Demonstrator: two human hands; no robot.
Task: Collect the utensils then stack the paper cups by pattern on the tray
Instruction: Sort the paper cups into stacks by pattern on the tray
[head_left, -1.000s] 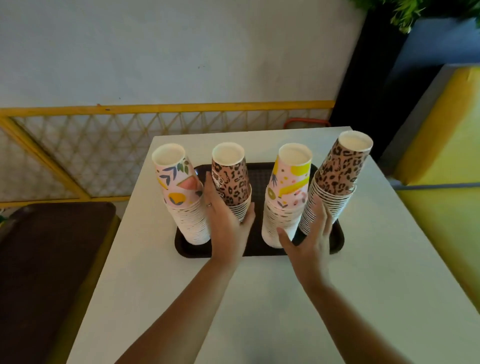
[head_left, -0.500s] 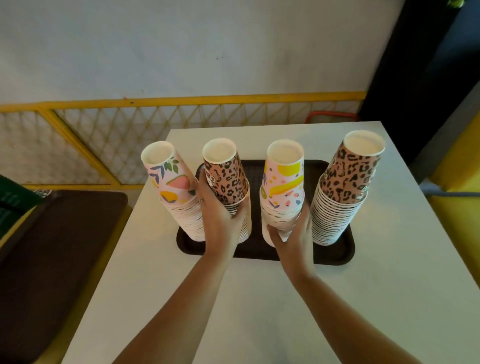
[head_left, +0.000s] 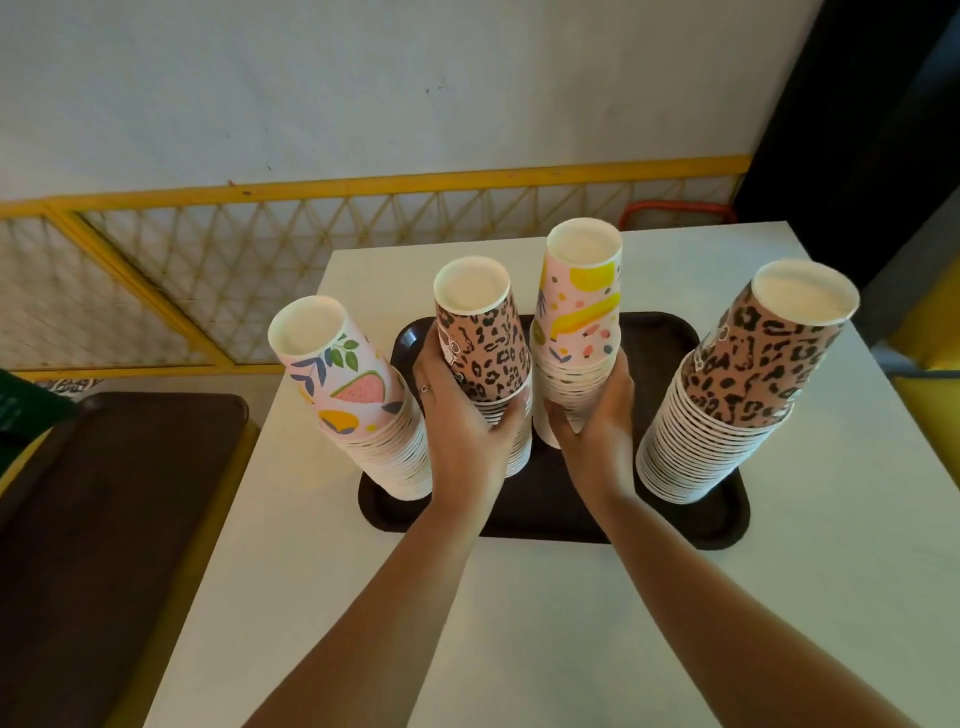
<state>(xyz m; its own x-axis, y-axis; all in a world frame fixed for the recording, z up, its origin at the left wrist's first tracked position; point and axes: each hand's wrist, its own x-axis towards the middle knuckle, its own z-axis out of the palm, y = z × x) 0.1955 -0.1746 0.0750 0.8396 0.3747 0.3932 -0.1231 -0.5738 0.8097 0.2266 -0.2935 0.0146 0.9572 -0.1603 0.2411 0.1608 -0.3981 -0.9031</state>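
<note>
Four tall stacks of upside-down paper cups stand on the dark brown tray (head_left: 717, 525), which sits on the white table (head_left: 519, 623): a watermelon-print stack (head_left: 374, 415) at the left end, a leopard-print stack (head_left: 485, 364) next to it, a banana-print stack (head_left: 579, 332), then a second, bigger leopard-print stack (head_left: 727, 395) at the right end, standing apart from the hands. The left hand (head_left: 462, 415) has its fingers curled round the middle of the smaller leopard stack, thumb round the front, and the right hand (head_left: 597, 415) grips the banana stack the same way, roughly halfway up. I can't tell whether the upper part of the banana stack is off its lower cups or just sitting tall. No utensils anywhere in view, so I'd guess that part is done. What worries me: both grips are mid-stack, so whatever is below the fingers only hangs on by friction and could drop off or stay behind if either stack gets lifted. The watermelon stack leans outward and sits just beside the left hand's knuckles, so a bump could topple it off the tray. If the two leopard stacks get merged, a crooked drop could jam a rim or tip the whole column.
</note>
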